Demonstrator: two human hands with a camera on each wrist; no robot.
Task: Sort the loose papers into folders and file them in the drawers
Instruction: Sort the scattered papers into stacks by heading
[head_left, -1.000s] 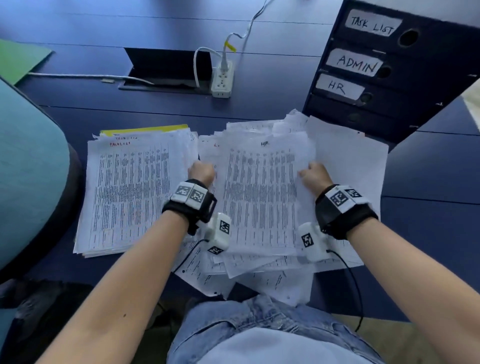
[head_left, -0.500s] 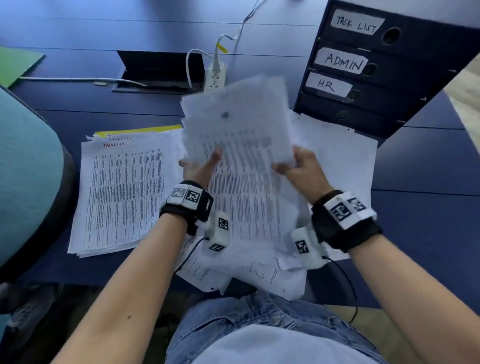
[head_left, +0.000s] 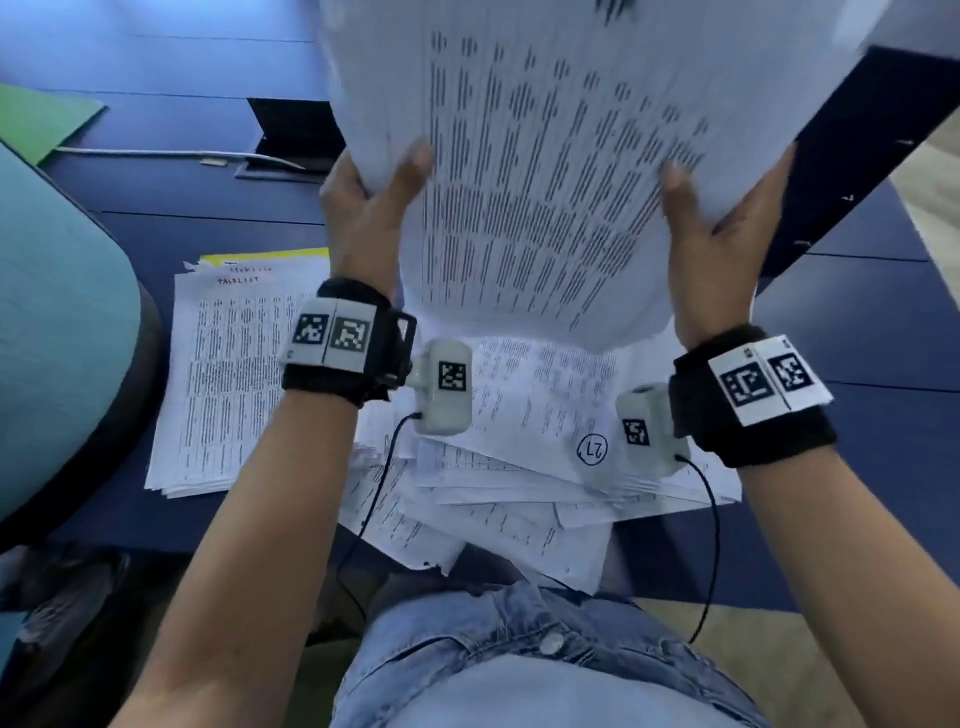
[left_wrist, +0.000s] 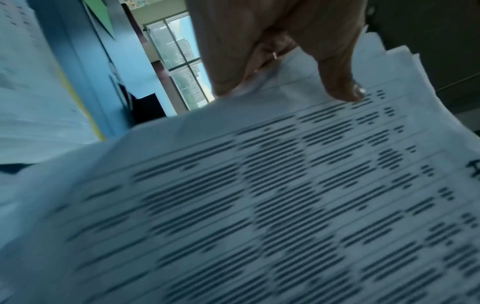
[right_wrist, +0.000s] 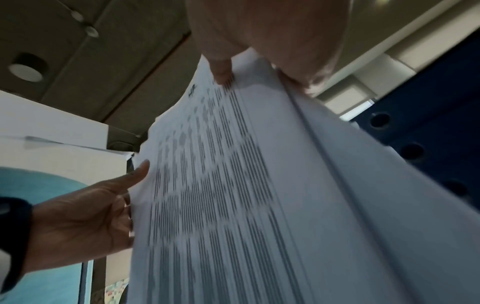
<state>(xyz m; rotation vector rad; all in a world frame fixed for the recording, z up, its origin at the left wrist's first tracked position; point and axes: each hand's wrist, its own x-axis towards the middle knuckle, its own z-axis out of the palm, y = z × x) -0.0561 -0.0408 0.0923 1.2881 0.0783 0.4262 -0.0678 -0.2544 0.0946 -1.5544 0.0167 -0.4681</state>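
Observation:
A thick stack of printed papers is raised close to the head camera, upright and blurred. My left hand grips its left edge, thumb on the front sheet. My right hand grips its right edge the same way. The left wrist view shows the left hand pinching the stack of papers by its edge; the right wrist view shows the right hand clamping the stack. On the desk below lies a loose heap of papers. The dark drawer unit shows at the right, mostly hidden by the stack.
A neat pile headed with red writing lies on a yellow folder at the left. A green folder lies far left on the blue desk. A teal chair back stands at the left edge.
Both hands have lifted the stack off the loose heap and raised it up toward the camera, where it now covers the drawer labels and the power socket.

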